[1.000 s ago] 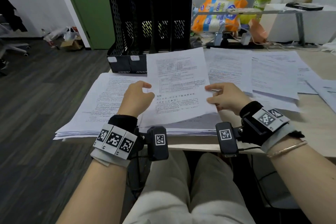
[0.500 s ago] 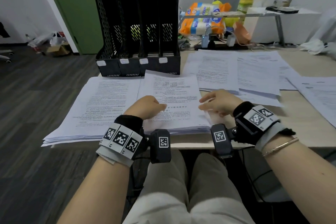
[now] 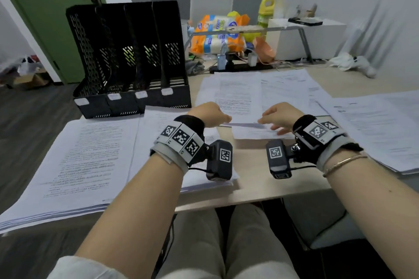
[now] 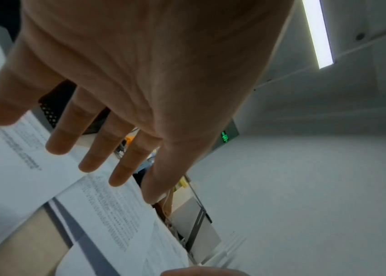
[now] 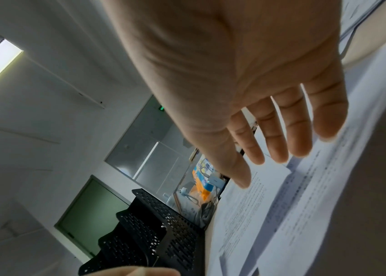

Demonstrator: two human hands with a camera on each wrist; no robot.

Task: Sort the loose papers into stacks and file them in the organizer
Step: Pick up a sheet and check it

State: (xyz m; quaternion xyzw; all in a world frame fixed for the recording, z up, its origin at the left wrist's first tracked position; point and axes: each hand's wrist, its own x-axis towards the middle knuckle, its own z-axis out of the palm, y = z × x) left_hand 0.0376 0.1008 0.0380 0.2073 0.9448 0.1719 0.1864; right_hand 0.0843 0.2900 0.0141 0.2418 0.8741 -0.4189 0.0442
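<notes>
Both hands hover over the loose papers (image 3: 235,95) in the middle of the desk (image 3: 260,186); the left hand (image 3: 207,113) shows straight, slightly spread fingers (image 4: 69,134) above the printed sheets, holding nothing; the right hand (image 3: 280,115) likewise has extended, slightly parted fingers (image 5: 279,140) over the sheets. The black mesh organizer (image 3: 129,56) stands upright at the desk's far left corner, just behind two sorted stacks (image 3: 90,161) on the near left.
</notes>
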